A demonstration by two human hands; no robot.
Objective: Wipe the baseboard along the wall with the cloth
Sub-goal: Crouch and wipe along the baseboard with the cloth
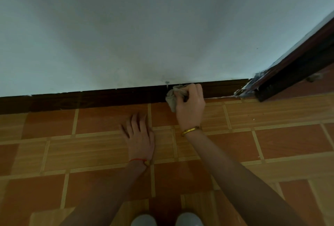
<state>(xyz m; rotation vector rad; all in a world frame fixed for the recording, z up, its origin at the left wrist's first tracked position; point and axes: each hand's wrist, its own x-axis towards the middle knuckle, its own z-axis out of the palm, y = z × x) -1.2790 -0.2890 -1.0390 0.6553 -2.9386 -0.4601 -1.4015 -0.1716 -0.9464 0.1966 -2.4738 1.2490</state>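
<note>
A dark brown baseboard (108,98) runs along the foot of a pale wall (144,35). My right hand (190,105) grips a bunched grey cloth (172,97) and holds it against the baseboard, a little right of the middle. A gold bracelet sits on that wrist. My left hand (139,135) lies flat on the tiled floor with its fingers spread, apart from the baseboard. It holds nothing and has a red string round its wrist.
The floor (90,153) is orange and tan wood-pattern tile. A dark wooden door frame (289,73) stands at the right end of the baseboard, with pale paint smears at its foot. Two pale shoe tips (166,220) show at the bottom edge.
</note>
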